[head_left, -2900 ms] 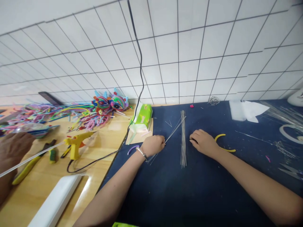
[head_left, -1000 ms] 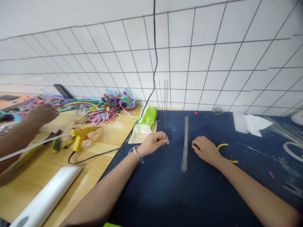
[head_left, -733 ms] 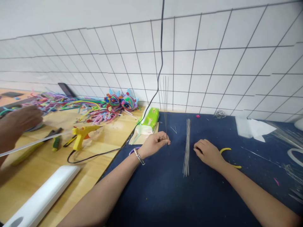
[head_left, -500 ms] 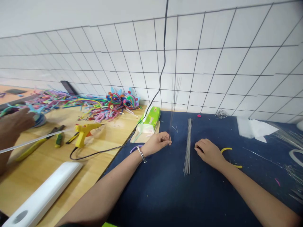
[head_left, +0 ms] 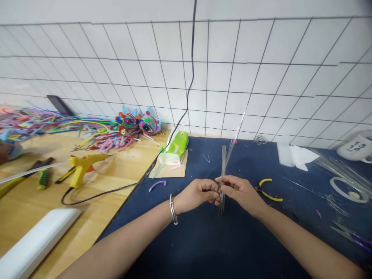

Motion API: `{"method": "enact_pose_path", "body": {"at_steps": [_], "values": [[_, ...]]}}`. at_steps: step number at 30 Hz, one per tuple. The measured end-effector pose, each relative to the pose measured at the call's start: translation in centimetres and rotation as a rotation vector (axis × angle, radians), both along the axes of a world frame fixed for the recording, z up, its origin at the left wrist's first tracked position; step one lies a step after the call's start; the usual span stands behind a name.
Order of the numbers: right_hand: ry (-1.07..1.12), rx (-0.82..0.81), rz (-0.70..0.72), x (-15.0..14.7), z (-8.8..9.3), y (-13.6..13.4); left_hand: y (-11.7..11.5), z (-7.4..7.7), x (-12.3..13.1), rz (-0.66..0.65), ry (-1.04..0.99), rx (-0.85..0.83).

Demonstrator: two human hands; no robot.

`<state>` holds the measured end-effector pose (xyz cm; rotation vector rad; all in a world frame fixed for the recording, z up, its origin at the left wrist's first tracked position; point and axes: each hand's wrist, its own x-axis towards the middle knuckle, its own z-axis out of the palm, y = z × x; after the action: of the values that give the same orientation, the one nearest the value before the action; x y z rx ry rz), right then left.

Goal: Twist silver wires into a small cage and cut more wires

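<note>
My left hand (head_left: 205, 192) and my right hand (head_left: 236, 192) meet above a bundle of thin metal wires (head_left: 223, 157) on the dark blue mat (head_left: 186, 240). A few loose wires (head_left: 236, 133) stick up and lean right from between my fingertips. Both hands are closed in a pinch around the lower part of these loose wires; my fingers hide the ends. The bundle lies lengthwise below, partly covered by my hands. To the right of my right hand rest yellow-handled pliers (head_left: 269, 190).
Left, on the wooden table, are a yellow glue gun (head_left: 83, 166), a white case (head_left: 40, 240) and colourful pipe cleaners (head_left: 101, 133). A tissue pack (head_left: 178, 145) stands behind my left hand. Right are scissors (head_left: 351, 236), more wires (head_left: 340, 170) and a mug (head_left: 356, 147).
My left hand has brought its upright wires right, over the bundle, and they tilt right now. My right hand has moved left to meet it. The view has shifted right.
</note>
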<state>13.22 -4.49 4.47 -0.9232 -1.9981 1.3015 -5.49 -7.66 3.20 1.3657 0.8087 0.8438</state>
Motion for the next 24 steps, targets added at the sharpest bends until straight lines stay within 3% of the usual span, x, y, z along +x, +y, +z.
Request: {"method": "enact_pose_path", "body": {"at_steps": [4, 10, 19, 24], "values": [[0.121, -0.147, -0.068, -0.4, 0.4, -0.8, -0.4, 0.2, 0.2, -0.059, -0.003, -0.087], [0.215, -0.242, -0.116, -0.6, 0.0, -0.8, -0.3, 0.1, 0.1, -0.123, -0.034, -0.184], [0.201, -0.201, -0.121, -0.7, -0.5, -1.0, -0.1, -0.5, 0.0, -0.139, 0.029, -0.21], [0.19, -0.134, -0.133, -0.9, -0.5, -1.1, 0.2, -1.3, -0.3, -0.078, 0.049, -0.209]]}}
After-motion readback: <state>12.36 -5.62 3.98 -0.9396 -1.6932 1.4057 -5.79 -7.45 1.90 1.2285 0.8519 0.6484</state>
